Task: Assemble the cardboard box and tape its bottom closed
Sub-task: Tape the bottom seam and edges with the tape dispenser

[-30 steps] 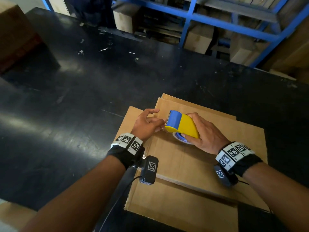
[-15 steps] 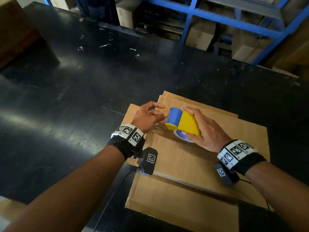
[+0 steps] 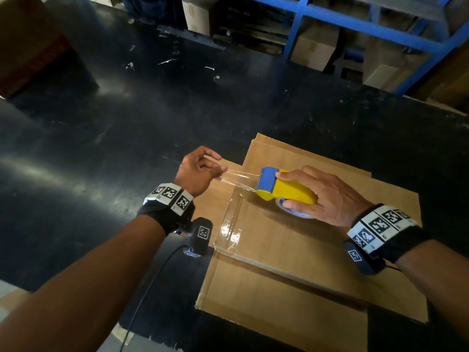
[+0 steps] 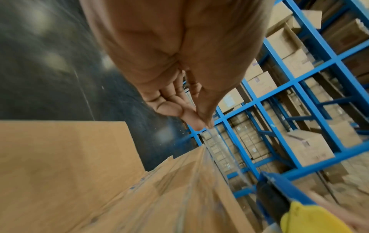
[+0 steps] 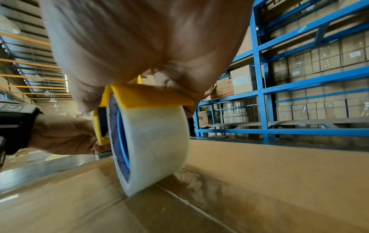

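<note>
Flattened cardboard [image 3: 291, 245] lies on the black table [image 3: 127, 128], one piece overlapping a lower one. My right hand [image 3: 327, 196] grips a yellow and blue tape dispenser [image 3: 281, 189] resting on the upper piece; its clear tape roll [image 5: 151, 148] touches the cardboard [image 5: 259, 173]. My left hand [image 3: 200, 168] pinches the free end of a clear tape strip [image 3: 238, 177] stretched from the dispenser's blue mouth. In the left wrist view the fingertips [image 4: 199, 123] pinch together on the strip above the cardboard [image 4: 69, 165]. A glossy tape patch [image 3: 232, 224] covers the upper piece's left edge.
A brown box [image 3: 28, 39] stands at the table's far left corner. Blue shelving [image 3: 355, 24] stacked with cartons rises behind the table. A cable [image 3: 149, 283] hangs from the left wrist camera over the near table edge.
My left hand has pulled left, away from the dispenser, drawing out a strip of clear tape. The right hand and dispenser have stayed on the cardboard.
</note>
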A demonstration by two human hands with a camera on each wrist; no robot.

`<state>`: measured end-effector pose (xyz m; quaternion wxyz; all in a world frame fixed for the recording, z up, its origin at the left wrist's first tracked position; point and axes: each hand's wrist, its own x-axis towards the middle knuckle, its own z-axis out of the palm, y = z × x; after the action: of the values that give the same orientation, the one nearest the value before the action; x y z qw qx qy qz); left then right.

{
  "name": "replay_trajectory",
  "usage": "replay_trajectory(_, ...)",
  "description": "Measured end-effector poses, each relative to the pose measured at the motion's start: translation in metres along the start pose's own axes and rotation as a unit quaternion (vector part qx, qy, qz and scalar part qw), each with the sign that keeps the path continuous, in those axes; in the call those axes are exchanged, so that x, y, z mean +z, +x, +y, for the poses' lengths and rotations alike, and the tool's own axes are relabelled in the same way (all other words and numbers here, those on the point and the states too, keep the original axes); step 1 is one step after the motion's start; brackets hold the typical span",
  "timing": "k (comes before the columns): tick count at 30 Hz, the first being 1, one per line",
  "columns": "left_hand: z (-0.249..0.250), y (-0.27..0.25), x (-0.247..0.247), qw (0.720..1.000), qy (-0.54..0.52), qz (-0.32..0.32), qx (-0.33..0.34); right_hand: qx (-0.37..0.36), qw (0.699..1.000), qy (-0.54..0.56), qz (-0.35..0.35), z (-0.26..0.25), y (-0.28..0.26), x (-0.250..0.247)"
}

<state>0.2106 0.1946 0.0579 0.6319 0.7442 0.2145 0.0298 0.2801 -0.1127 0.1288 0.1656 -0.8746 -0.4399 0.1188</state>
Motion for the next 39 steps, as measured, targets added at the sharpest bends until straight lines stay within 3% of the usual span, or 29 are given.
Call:
replay_trajectory(9, -0.025, 0.003, -0.001, 1.0, 0.006, -0.012, -0.017, 0.007, 0.999, -0.043, -0.032, -0.015, 0.017, -0.003)
replay_trajectory(20, -0.045, 0.003, 0.004, 0.995, 0.01, -0.074, -0.066, 0.022, 0.997, -0.056, -0.049, -0.019, 0.02, -0.003)
replay_trajectory(27, -0.037, 0.007, 0.019, 0.981, 0.086, -0.147, -0.091, 0.031, 0.996, -0.062, -0.062, -0.021, 0.021, -0.003)
replay_trajectory(30, -0.034, 0.013, 0.016, 0.967, 0.221, -0.12, -0.038, 0.035, 0.995, -0.062, -0.066, -0.022, 0.02, -0.003)
replay_trajectory(32, -0.032, 0.013, 0.011, 0.974, 0.198, -0.1, 0.037, 0.039, 0.996, -0.062, -0.06, -0.022, 0.021, -0.003)
replay_trajectory(34, -0.026, 0.008, 0.007, 0.971, 0.161, -0.122, 0.128, 0.041, 0.996, -0.05, -0.055, -0.022, 0.021, -0.003)
replay_trajectory(37, -0.017, 0.0, 0.011, 0.931, 0.212, -0.2, 0.221, 0.041, 0.997, -0.025, -0.057, -0.02, 0.022, -0.003)
replay_trajectory(39, -0.015, -0.004, 0.018, 0.897, 0.292, -0.232, 0.238, 0.034, 0.998, -0.017, -0.055, -0.019, 0.022, -0.002)
